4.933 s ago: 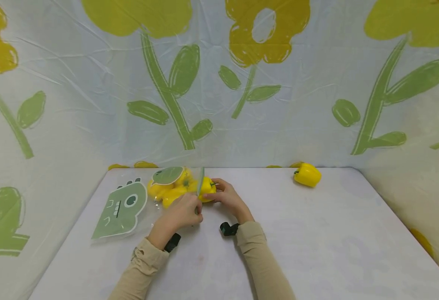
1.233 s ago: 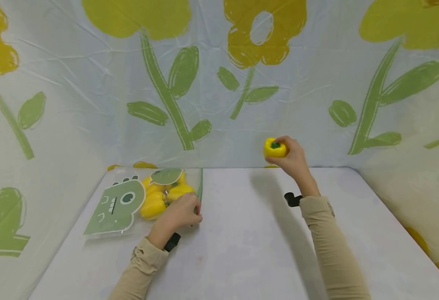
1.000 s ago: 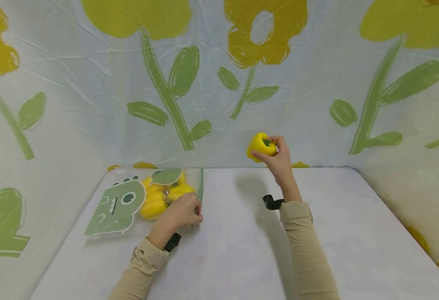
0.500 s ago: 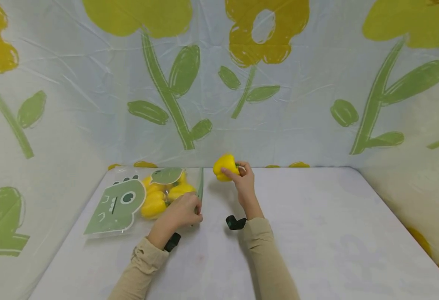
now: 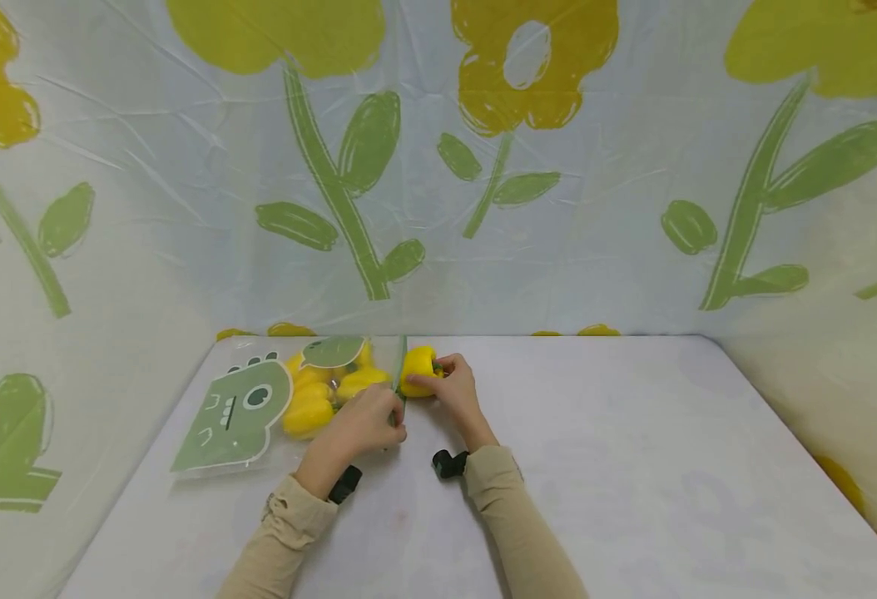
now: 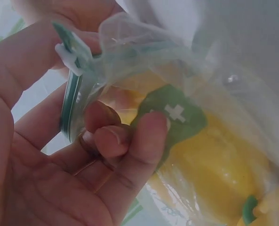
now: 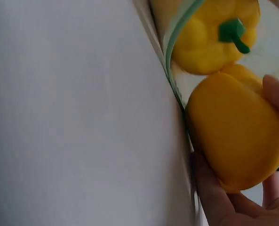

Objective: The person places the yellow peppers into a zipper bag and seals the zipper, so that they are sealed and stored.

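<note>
A clear zip bag [image 5: 232, 424] printed with a green cartoon monster lies on the left of the table, with several yellow bell peppers [image 5: 307, 412] inside. My left hand [image 5: 364, 424] grips the bag by its green-edged mouth; in the left wrist view its fingers [image 6: 146, 141] curl at the zip edge, near a white slider [image 6: 68, 59]. At that mouth, my right hand [image 5: 459, 395] holds another yellow bell pepper [image 5: 418, 372], its green stem towards the palm. In the right wrist view this pepper [image 7: 238, 127] is at the bag's rim [image 7: 170, 54], close to a bagged pepper [image 7: 214, 37].
The white table [image 5: 633, 466] stretches away to the right of the hands. A flower-printed cloth [image 5: 558, 249] hangs upright behind the table and along its sides. Each wrist carries a small black camera [image 5: 449, 463].
The pepper that lay at the back right is now in my right hand, carried left and lowered to the bag's mouth. An earlier pepper went into the bag. My left hand stays put.
</note>
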The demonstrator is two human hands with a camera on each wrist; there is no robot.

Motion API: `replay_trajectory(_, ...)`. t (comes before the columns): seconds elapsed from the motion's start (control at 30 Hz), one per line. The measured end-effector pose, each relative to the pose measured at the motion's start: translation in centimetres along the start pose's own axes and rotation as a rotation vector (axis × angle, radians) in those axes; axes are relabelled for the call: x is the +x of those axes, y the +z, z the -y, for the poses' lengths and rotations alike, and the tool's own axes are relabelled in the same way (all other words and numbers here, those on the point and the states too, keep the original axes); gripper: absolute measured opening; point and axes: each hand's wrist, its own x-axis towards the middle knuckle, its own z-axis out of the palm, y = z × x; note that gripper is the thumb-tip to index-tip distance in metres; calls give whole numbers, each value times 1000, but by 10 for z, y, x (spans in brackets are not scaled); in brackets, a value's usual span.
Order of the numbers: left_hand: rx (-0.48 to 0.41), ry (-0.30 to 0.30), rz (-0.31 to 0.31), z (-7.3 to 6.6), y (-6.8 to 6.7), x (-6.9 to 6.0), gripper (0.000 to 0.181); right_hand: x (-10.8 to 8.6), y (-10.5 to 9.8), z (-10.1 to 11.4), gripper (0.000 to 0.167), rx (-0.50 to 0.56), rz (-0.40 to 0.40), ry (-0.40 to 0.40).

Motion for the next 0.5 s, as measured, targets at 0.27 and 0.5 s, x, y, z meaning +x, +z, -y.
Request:
replay_trajectory(0.27,16,10,35,1,0,1,16,-3,10,-1,50,19,-11,-40)
replay_trajectory(0.5,25,48,22,3,2,1,17,-4,16,-1,32,66,47,-79)
